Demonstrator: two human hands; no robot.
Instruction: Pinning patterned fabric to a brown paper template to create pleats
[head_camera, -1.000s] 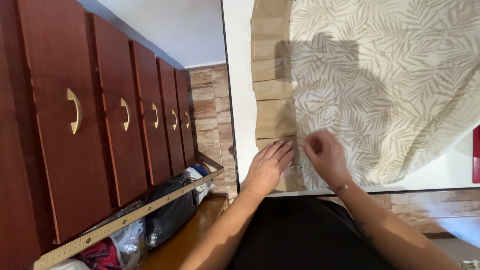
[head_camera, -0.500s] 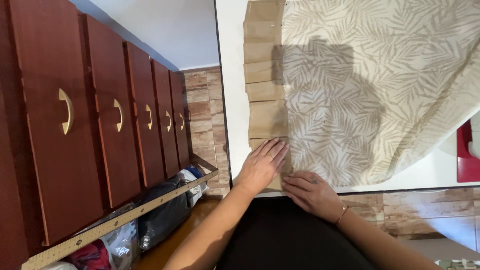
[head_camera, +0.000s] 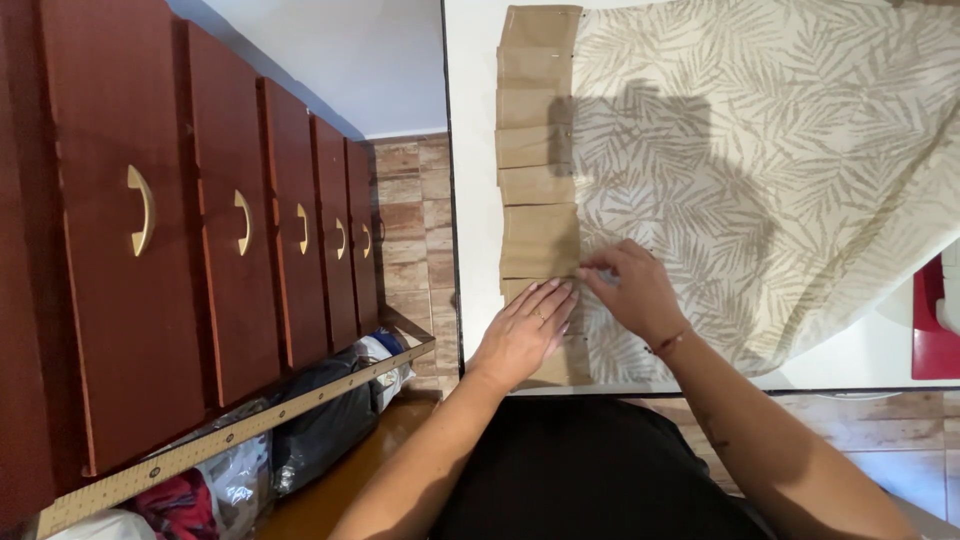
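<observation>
The person's left hand (head_camera: 525, 335) lies flat, palm down and fingers straight, grasping nothing. It presses on the lowest of a column of brown paper pieces (head_camera: 537, 170) that runs up the left edge of a leaf-print fabric (head_camera: 760, 170). The paper pieces overlap one another like steps and lie along the fabric's border, on the white bench (head_camera: 470, 150).

The right hand (head_camera: 630, 290) sits just beside the left, its fingertips pinched together at the seam where the paper meets the fabric. It seems to grip the fabric edge or something very small there; what exactly is between the fingertips cannot be told. A thin bracelet shows at its wrist.

The fabric is pale with beige palm-leaf patterns. It covers most of the bench top and its lower right edge lies slanted across the white surface. The person's shadow falls across the upper middle of the cloth.

At the right edge of the view a red object (head_camera: 935, 325) rests on the bench, mostly cut off.

To the left of the bench stands a row of dark red wooden cabinet doors (head_camera: 230, 260) with curved brass handles. Below them a long wooden ruler (head_camera: 240, 435) leans at an angle, and bags (head_camera: 320, 425) lie on the floor behind it. Brown floor tiles (head_camera: 410, 220) show between cabinet and bench.
</observation>
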